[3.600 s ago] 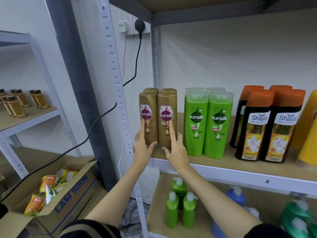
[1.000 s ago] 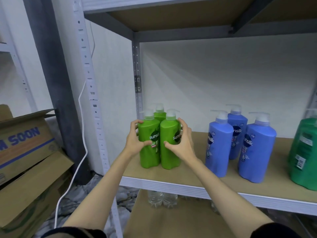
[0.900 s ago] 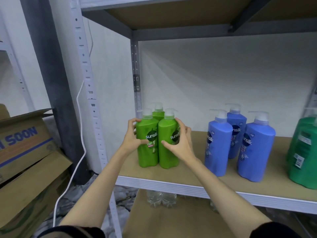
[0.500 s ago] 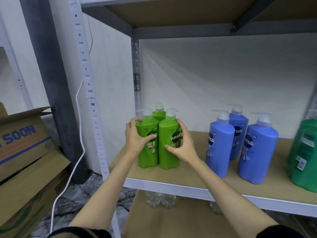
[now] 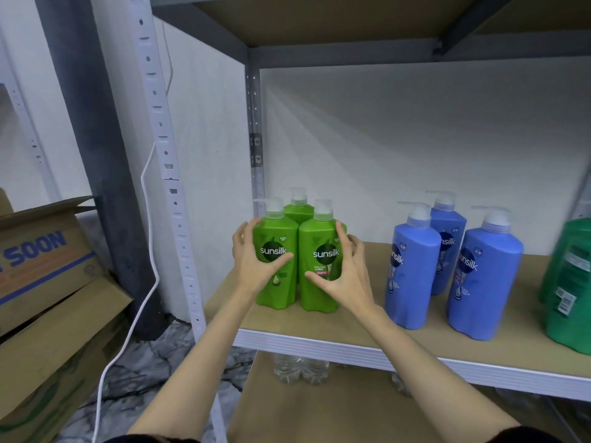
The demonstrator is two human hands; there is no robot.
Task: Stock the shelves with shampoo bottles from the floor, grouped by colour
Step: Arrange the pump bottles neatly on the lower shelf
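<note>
Between left hand (image 5: 256, 262) and right hand (image 5: 343, 276) stand green bottles (image 5: 295, 266).

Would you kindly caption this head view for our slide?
Both hands, left and right, grip green bottles beside blue bottles.

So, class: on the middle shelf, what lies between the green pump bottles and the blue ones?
Only bare shelf board, crossed by the right hand, in the head view.
</note>
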